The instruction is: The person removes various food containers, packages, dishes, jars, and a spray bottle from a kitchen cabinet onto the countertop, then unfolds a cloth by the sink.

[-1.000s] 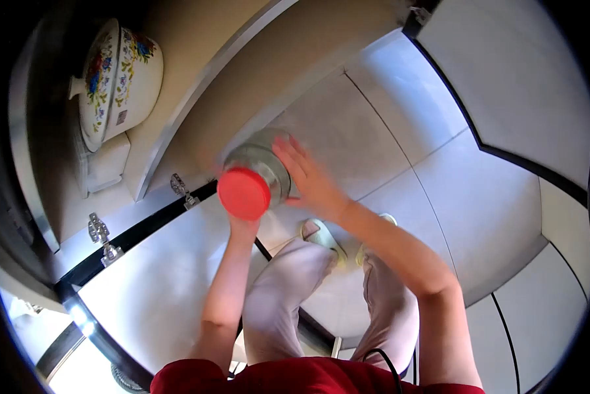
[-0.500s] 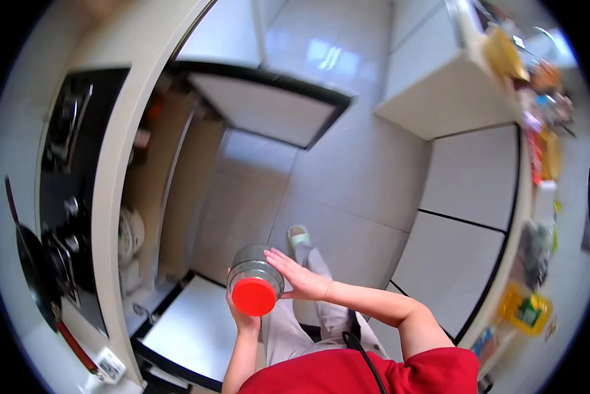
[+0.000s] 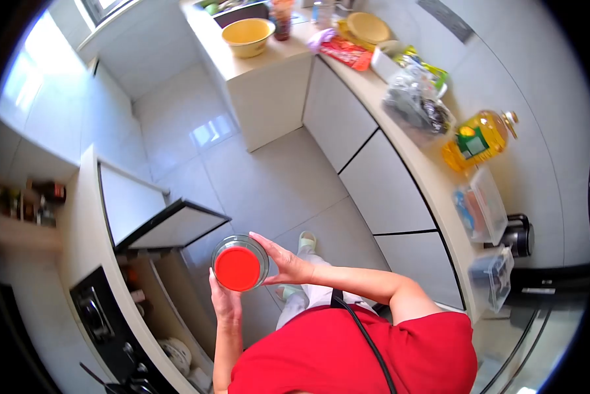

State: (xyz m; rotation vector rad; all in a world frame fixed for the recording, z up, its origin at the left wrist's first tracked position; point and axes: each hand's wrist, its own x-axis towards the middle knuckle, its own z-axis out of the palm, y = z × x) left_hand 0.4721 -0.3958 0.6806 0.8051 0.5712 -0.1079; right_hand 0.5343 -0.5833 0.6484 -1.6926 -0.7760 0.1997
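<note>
- We hold a clear jar (image 3: 239,240) between both hands, a little below and left of the middle of the frame, with its red lid (image 3: 237,268) facing up at us.
- Our right hand (image 3: 287,265) is pressed to the jar's right side, fingers reaching toward its upper edge; our left hand (image 3: 225,299) supports it at the lower left. The hands are apart from each other, with the jar gripped between them.
- As for what is done, the jar is in our grasp and appears clear of any surface, held over the floor (image 3: 275,171) tiles.
- The lid is on; we cannot tell how tightly it sits, nor what the jar holds, since the lid hides the inside.
- What is left, as we judge it: the jar is not yet set down, and the cupboard door (image 3: 185,227) left of centre stands open.
- At lower left, a pot (image 3: 175,353) sits inside the open cupboard, below the stove (image 3: 97,314); both are apart from our hands.
- Along the right, the counter (image 3: 410,172) carries an oil bottle (image 3: 480,138), a plastic bag (image 3: 416,108) and a clear box (image 3: 482,207), all well apart from the jar.
</note>
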